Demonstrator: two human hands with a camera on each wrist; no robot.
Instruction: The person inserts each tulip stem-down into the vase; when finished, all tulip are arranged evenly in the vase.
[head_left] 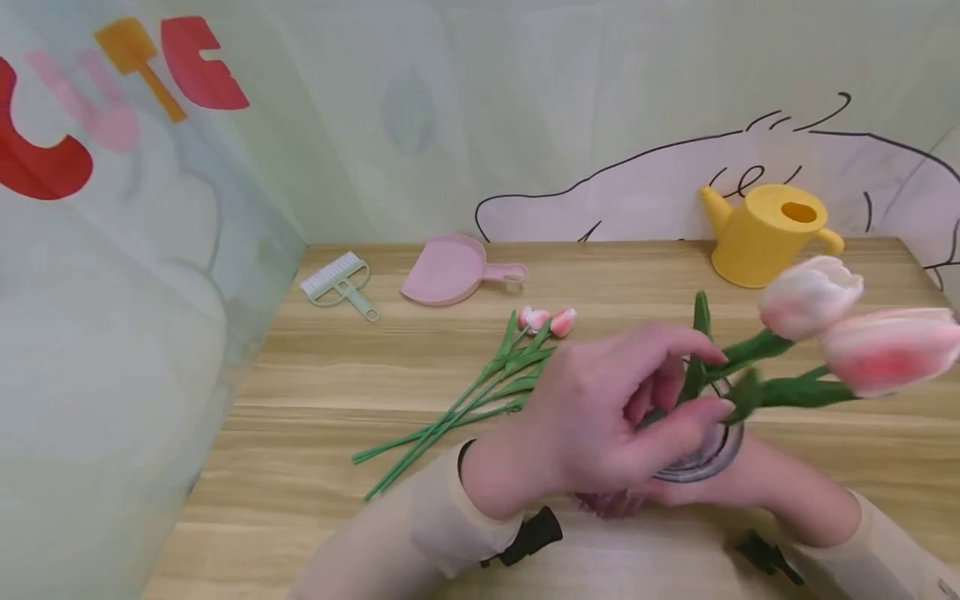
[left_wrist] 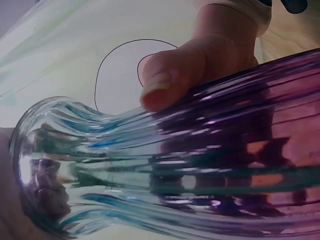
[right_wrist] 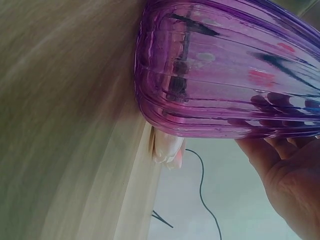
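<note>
In the head view, my left hand [head_left: 600,408] pinches two pink-and-white tulips [head_left: 810,358] by their green leaves and stems, thumb and forefinger curled around them. The blooms lean to the right above a glass vase [head_left: 697,477], with the stems at its mouth. My right hand [head_left: 738,479] grips the vase from beneath and behind, partly hidden by the vase and left hand. Ribbed glass, clear bluish at the neck and purple lower down, shows in the left wrist view, where a thumb [left_wrist: 160,92] presses its side. The purple vase base [right_wrist: 165,75] shows in the right wrist view.
More tulips [head_left: 457,408] lie on the wooden table [head_left: 300,467] left of my hands. Behind them are a pink dustpan [head_left: 446,271] and a small green-handled brush [head_left: 345,283]. A yellow watering can [head_left: 757,242] stands at the back right, before a printed curtain [head_left: 420,108].
</note>
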